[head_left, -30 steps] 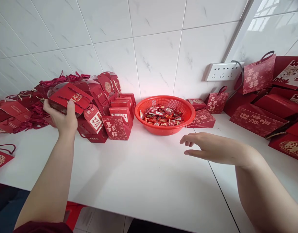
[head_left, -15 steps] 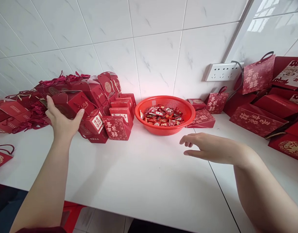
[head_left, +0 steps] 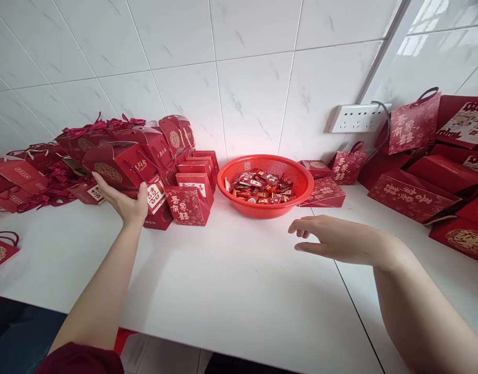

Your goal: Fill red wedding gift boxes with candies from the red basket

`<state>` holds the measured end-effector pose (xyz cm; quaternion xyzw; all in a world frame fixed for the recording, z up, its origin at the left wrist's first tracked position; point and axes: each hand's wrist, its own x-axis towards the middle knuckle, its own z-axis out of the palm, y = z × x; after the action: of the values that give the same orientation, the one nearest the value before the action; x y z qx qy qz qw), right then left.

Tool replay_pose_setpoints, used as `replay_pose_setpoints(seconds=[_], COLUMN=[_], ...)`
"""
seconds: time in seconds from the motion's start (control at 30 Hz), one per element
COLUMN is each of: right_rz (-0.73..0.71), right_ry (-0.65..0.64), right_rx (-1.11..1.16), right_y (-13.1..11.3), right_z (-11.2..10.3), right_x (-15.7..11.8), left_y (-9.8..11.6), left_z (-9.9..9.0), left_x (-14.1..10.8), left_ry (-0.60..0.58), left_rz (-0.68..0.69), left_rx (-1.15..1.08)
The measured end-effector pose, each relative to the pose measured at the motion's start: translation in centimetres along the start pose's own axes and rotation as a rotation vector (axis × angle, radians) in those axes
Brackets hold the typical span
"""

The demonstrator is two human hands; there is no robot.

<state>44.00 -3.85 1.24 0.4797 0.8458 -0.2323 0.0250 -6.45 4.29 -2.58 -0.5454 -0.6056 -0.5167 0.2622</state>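
Observation:
My left hand [head_left: 125, 206] has its thumb and fingers spread just in front of the stacked red gift boxes on the left. Behind and above it lies a red gift box [head_left: 120, 163] with a gold round emblem and a twisted cord; I cannot tell whether the fingertips touch it. By my thumb is a box with a white label [head_left: 156, 196]. My right hand [head_left: 328, 235] hovers over the white table [head_left: 239, 291], fingers loosely bent, thumb apart, holding nothing. Nearest to it is a red plastic basket [head_left: 262, 209] with small red-wrapped sweets [head_left: 258, 187] inside.
Upright red boxes [head_left: 187, 205] stand left of the basket. More red boxes [head_left: 412, 192] are heaped at the right, below a white power strip [head_left: 359, 118] with a grey cable. A tiled wall [head_left: 254, 98] runs behind. One red box [head_left: 1, 252] lies at the left edge.
My left hand has moved right and down from around the gift box, which now sits on the pile without the hand wrapped round it. My right hand has hardly moved.

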Motion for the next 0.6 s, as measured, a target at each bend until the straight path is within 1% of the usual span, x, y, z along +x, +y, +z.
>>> replay_pose_setpoints(seconds=[0.13,0.23,0.33,0.43,0.6], right_rz=[0.007,0.014,0.01,0.006,-0.004], right_ry=[-0.007,-0.011,-0.011,-0.017,-0.014], right_rx=[0.003,0.003,-0.001,-0.004,-0.002], right_y=[0.0,0.0,-0.1,-0.2,-0.3], right_z=[0.1,0.1,0.1,0.1,0.2], right_x=[0.0,0.0,0.0,0.0,-0.1], left_y=[-1.4,-1.7,-1.8,-1.4,0.6], left_z=[0.2,0.1,0.0,0.0,-0.2], left_x=[0.5,0.6,0.6,0.5,0.0], left_ry=[0.012,0.014,0.003,-0.008,-0.037], left_rz=[0.02,0.023,0.057,0.057,-0.054], left_rx=[-0.016,-0.007,-0.019,-0.045,-0.039])
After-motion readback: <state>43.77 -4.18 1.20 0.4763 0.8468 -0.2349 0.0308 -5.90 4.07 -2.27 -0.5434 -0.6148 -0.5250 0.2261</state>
